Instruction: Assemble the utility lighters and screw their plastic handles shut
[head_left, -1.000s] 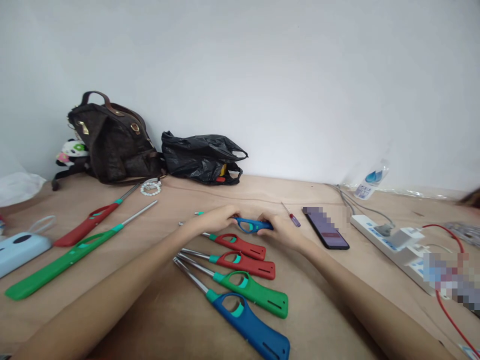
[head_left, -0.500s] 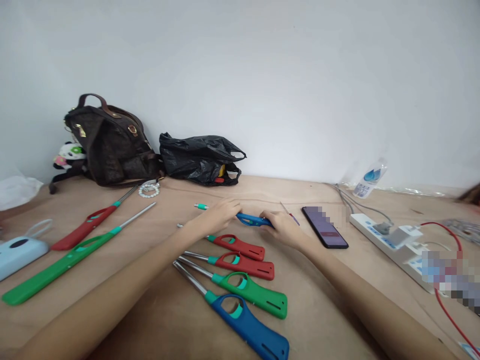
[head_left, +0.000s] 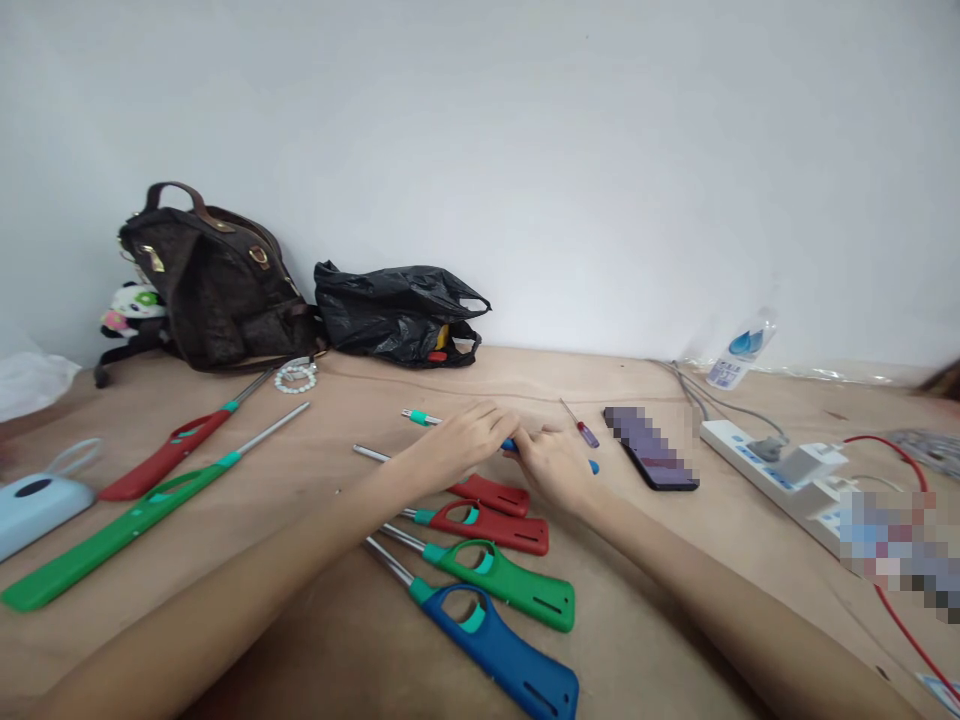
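Observation:
Both hands hold a blue long-necked lighter [head_left: 510,444] crosswise above the table. My left hand [head_left: 466,440] is closed over its front part; a metal tip with a teal collar [head_left: 418,417] sticks out to the left. My right hand [head_left: 556,466] wraps the handle, whose rounded blue end shows beyond the palm. The fingers of both hands meet, hiding most of the lighter. Nearer to me lie two red lighters [head_left: 491,527], a green lighter [head_left: 517,588] and another blue lighter [head_left: 501,655], metal necks pointing left. A small screwdriver [head_left: 586,434] lies just beyond my right hand.
On the left lie a longer green lighter [head_left: 124,535], a red lighter [head_left: 166,452] and a light-blue device [head_left: 45,510]. A backpack [head_left: 217,290], black plastic bag [head_left: 397,315] and bracelet [head_left: 295,377] sit behind. Rightward are a phone [head_left: 652,450], power strip [head_left: 765,480] and bottle [head_left: 742,350].
My left hand has slid right along the blue lighter until it meets my right hand. My right hand now covers more of the handle, and the whole screwdriver shows.

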